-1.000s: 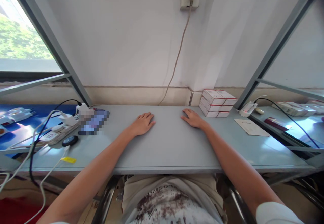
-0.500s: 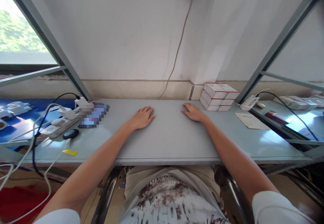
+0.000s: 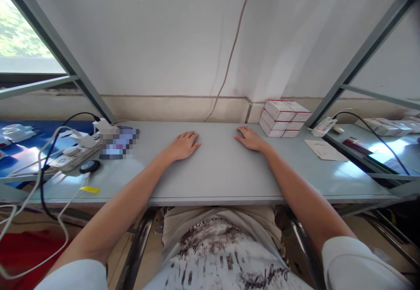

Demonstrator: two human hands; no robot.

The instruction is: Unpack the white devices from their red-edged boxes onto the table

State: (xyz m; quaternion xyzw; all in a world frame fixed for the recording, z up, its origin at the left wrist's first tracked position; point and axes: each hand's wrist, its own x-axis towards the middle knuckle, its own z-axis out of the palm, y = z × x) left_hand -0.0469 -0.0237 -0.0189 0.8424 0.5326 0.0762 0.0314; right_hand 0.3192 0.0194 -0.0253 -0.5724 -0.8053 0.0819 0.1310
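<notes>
My left hand (image 3: 184, 145) lies palm down on the grey table (image 3: 216, 176), its fingers stretched out and holding nothing. Across from it, my right hand (image 3: 249, 138) also rests flat on the tabletop, open, with the thumb apart from the fingers. Just beyond the right hand, a stack of white boxes with red edges (image 3: 282, 118) stands against the wall. To the left of my left hand lies a phone (image 3: 120, 143), its picture blurred by pixelation.
At the left are a power strip (image 3: 74, 156) with plugs, a round black device (image 3: 89, 166) and loose white cables. On the right lie a paper sheet (image 3: 325, 150) and a white plug-like device (image 3: 323, 127). Metal frame posts (image 3: 364, 49) rise at both sides.
The view has tilted slightly downward, so the table and boxes sit higher in the picture and the wall socket has left it. Both hands stay flat on the table.
</notes>
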